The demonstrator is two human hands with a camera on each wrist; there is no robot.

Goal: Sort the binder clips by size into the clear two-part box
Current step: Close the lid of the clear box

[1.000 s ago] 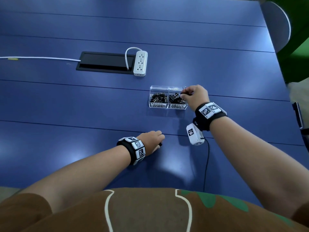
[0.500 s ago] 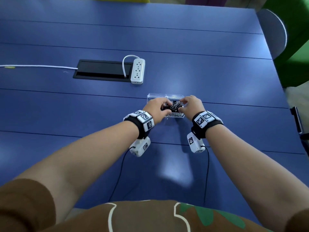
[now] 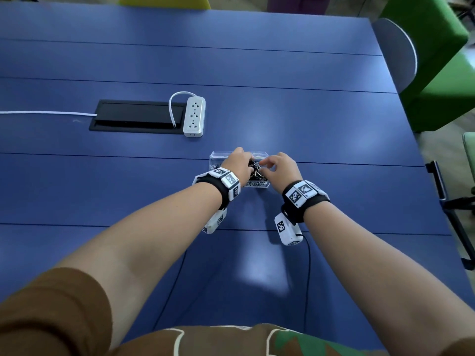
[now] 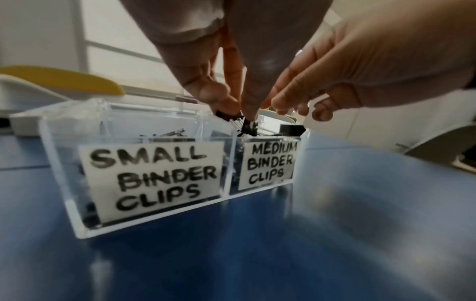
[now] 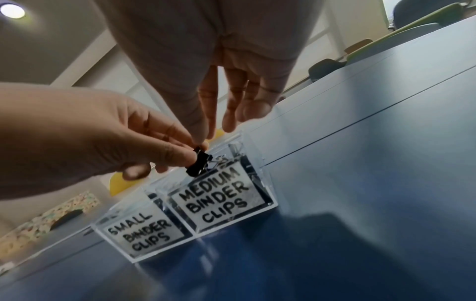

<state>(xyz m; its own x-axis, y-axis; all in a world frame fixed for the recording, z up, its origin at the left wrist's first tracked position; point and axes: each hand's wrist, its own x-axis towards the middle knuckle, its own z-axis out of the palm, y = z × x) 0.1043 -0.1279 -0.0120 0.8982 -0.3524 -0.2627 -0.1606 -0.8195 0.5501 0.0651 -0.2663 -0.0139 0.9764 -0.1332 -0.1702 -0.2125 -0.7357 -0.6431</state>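
Left hand (image 5: 85, 140) pinching a black binder clip (image 5: 198, 163) right over the medium compartment of the clear box (image 4: 154, 211), surface centre. Right hand (image 5: 226, 87) at three o'clock, fingers straight, holding nothing.

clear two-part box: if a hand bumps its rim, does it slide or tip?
Probably slides: the clear box sits low and wide on the smooth, glossy blue table. Tipping seems unlikely, since clips fill both compartments low down. Its hard, thin-looking walls may scratch or crack if knocked hard.
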